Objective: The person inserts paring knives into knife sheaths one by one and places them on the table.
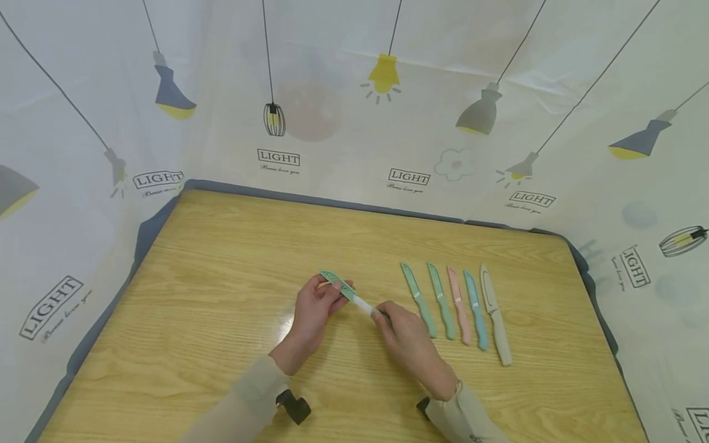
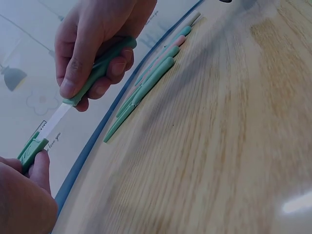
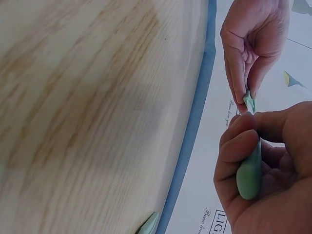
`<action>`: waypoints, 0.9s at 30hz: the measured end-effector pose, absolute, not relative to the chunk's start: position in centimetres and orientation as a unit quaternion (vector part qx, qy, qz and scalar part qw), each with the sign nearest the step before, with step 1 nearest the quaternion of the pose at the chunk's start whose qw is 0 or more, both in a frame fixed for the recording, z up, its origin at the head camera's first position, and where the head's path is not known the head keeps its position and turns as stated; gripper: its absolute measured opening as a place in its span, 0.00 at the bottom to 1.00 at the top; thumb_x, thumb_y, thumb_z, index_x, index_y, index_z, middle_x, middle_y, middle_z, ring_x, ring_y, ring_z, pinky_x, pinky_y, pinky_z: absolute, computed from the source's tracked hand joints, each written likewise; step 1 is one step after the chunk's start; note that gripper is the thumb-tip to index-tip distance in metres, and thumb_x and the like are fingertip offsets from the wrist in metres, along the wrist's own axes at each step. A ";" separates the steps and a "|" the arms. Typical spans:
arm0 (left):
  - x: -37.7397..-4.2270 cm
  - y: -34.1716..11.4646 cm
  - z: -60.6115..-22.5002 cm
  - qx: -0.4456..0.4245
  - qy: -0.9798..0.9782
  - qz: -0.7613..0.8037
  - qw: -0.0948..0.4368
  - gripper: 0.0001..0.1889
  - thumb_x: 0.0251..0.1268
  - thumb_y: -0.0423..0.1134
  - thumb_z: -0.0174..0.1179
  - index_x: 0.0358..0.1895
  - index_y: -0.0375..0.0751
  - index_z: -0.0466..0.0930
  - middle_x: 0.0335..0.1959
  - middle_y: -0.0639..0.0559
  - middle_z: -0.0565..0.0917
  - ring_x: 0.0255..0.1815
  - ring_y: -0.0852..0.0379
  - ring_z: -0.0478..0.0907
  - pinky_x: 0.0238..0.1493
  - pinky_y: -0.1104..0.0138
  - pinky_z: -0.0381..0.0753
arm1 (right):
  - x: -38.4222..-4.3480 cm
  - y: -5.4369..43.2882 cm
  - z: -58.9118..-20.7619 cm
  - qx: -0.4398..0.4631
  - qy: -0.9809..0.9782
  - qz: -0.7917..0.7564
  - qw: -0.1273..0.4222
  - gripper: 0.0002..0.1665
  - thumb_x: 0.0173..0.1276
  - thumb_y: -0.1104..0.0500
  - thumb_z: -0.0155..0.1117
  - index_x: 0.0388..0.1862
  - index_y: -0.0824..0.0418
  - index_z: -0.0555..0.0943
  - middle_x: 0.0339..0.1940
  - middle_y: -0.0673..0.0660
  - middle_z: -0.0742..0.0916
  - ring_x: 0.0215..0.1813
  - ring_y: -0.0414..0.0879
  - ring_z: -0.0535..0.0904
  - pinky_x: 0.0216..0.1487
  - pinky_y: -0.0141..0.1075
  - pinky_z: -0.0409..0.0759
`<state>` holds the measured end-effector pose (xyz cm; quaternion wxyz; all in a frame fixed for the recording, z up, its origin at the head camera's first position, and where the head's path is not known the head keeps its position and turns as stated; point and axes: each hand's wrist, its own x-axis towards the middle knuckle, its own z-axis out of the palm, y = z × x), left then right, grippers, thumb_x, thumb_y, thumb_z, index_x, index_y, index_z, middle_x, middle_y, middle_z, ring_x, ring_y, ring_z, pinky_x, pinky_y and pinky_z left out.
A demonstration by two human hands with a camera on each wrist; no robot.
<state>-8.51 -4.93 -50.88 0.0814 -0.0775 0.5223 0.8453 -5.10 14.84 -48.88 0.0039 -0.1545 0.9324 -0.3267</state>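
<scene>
My left hand (image 1: pixel 310 314) pinches a green knife sheath (image 1: pixel 332 279) between thumb and fingers. The knife's handle (image 2: pixel 101 67), also green, is gripped by my right hand (image 1: pixel 411 339), with the thumb along it near the blade. Between the hands a stretch of white blade (image 1: pixel 362 304) shows bare, its tip end inside the sheath. Both hands are held above the table, knife and sheath in one line. In the right wrist view the handle's rounded end sticks out of the curled fingers, and the blade is mostly hidden.
Right of my right hand, several sheathed knives lie side by side on the wooden table (image 1: pixel 221 295): two green, the nearer one (image 1: pixel 425 314) leftmost, then a pink knife (image 1: pixel 463 320), a blue knife (image 1: pixel 479 323) and a longer beige knife (image 1: pixel 500 332). A lamp-printed curtain (image 1: pixel 343 147) surrounds the table.
</scene>
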 end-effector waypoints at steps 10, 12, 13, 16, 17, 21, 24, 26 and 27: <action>-8.2 -4.3 -50.9 -0.078 0.520 0.847 0.078 0.09 0.80 0.27 0.53 0.56 0.26 0.70 0.55 0.25 0.82 0.57 0.42 0.85 0.60 0.62 0.85 | -5.1 14.9 -48.8 -0.147 0.931 -0.335 0.005 0.06 0.79 0.61 0.62 0.44 0.63 0.83 0.23 0.43 0.76 0.22 0.36 0.67 0.20 0.29 0.70; -8.2 -4.1 -50.8 -0.074 0.520 0.847 0.080 0.09 0.80 0.27 0.52 0.56 0.26 0.70 0.55 0.25 0.82 0.57 0.42 0.85 0.60 0.62 0.85 | -5.2 14.9 -48.8 -0.149 0.930 -0.335 0.002 0.06 0.79 0.61 0.62 0.44 0.63 0.83 0.23 0.43 0.76 0.22 0.36 0.67 0.20 0.29 0.70; -8.2 -4.1 -50.8 -0.071 0.522 0.846 0.081 0.09 0.80 0.27 0.52 0.56 0.26 0.70 0.54 0.25 0.83 0.57 0.41 0.85 0.60 0.62 0.85 | -5.2 14.9 -48.8 -0.149 0.930 -0.335 0.000 0.06 0.79 0.61 0.62 0.44 0.64 0.83 0.23 0.44 0.76 0.22 0.36 0.67 0.20 0.29 0.71; -8.1 -3.8 -50.7 -0.066 0.519 0.848 0.084 0.09 0.80 0.27 0.53 0.55 0.26 0.70 0.54 0.26 0.83 0.57 0.42 0.85 0.60 0.61 0.85 | -5.3 14.9 -48.9 -0.150 0.930 -0.336 -0.005 0.06 0.79 0.61 0.62 0.43 0.64 0.82 0.24 0.44 0.76 0.22 0.36 0.67 0.20 0.29 0.71; -8.2 -3.7 -50.7 -0.065 0.520 0.848 0.085 0.09 0.80 0.27 0.54 0.56 0.27 0.70 0.54 0.26 0.83 0.57 0.42 0.85 0.59 0.61 0.85 | -5.3 14.9 -48.9 -0.150 0.929 -0.337 -0.005 0.06 0.79 0.61 0.62 0.43 0.64 0.82 0.24 0.44 0.76 0.22 0.36 0.68 0.20 0.29 0.71; -8.2 -3.4 -50.7 -0.061 0.520 0.848 0.084 0.10 0.79 0.28 0.54 0.56 0.27 0.70 0.55 0.26 0.82 0.58 0.42 0.85 0.59 0.62 0.85 | -5.4 15.0 -48.9 -0.141 0.928 -0.346 0.001 0.06 0.79 0.62 0.62 0.43 0.64 0.82 0.24 0.45 0.77 0.23 0.37 0.68 0.21 0.30 0.72; -8.1 -3.2 -50.8 -0.052 0.526 0.844 0.090 0.12 0.80 0.29 0.55 0.58 0.25 0.70 0.55 0.25 0.83 0.58 0.43 0.85 0.59 0.62 0.85 | -5.5 15.0 -48.8 -0.133 0.927 -0.352 0.009 0.06 0.79 0.61 0.61 0.43 0.64 0.82 0.25 0.45 0.77 0.23 0.37 0.69 0.21 0.30 0.72; -8.0 -3.0 -50.9 -0.048 0.526 0.844 0.095 0.13 0.80 0.29 0.55 0.59 0.24 0.69 0.54 0.27 0.83 0.56 0.44 0.86 0.59 0.62 0.85 | -5.5 15.0 -48.8 -0.132 0.927 -0.351 0.010 0.06 0.80 0.61 0.61 0.43 0.63 0.82 0.25 0.45 0.78 0.24 0.38 0.70 0.22 0.30 0.73; -7.9 -2.9 -50.9 -0.047 0.527 0.843 0.096 0.14 0.79 0.29 0.55 0.59 0.23 0.69 0.54 0.27 0.84 0.56 0.45 0.86 0.59 0.62 0.85 | -5.5 15.0 -48.8 -0.131 0.927 -0.351 0.009 0.06 0.80 0.61 0.61 0.43 0.63 0.82 0.25 0.45 0.78 0.24 0.38 0.70 0.23 0.30 0.73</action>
